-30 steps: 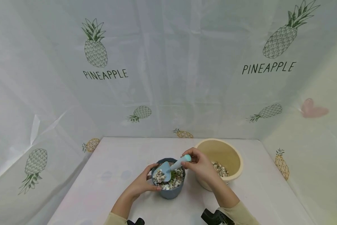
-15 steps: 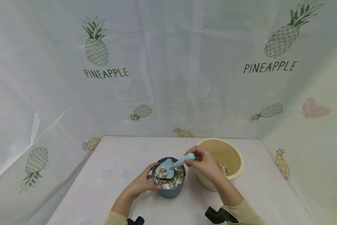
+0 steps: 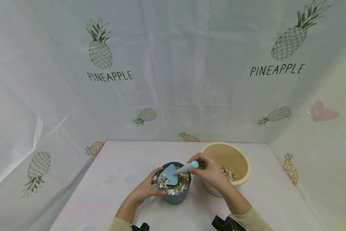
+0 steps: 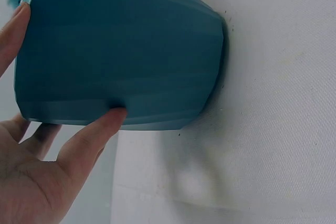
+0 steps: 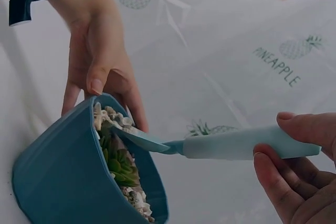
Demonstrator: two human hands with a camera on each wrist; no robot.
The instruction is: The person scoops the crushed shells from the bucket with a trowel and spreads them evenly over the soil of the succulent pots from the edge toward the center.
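My left hand (image 3: 144, 189) holds a blue-grey plant pot (image 3: 175, 199) from its left side, thumb at the near rim and fingers round the far side. Pale gravel (image 3: 176, 190) fills the pot around a green succulent (image 5: 121, 163). My right hand (image 3: 210, 171) pinches the handle of a small light-blue trowel (image 3: 171, 175) between thumb and fingers. Its blade slopes down to the left over the pot, with its tip at the gravel near my left hand. In the left wrist view the pot's wall (image 4: 121, 51) hides what is inside.
Right of the pot stands a larger cream bucket (image 3: 232, 157) with some gravel (image 3: 228, 174) at its bottom. My right forearm crosses in front of it. A white cloth covers the table (image 3: 126, 157), and a pineapple-print curtain (image 3: 173, 80) hangs behind and at both sides.
The heap of gravel on the trowel blade has slid off into the pot's left side. The trowel shifted right and up, then slightly back. My left hand stays on the pot.
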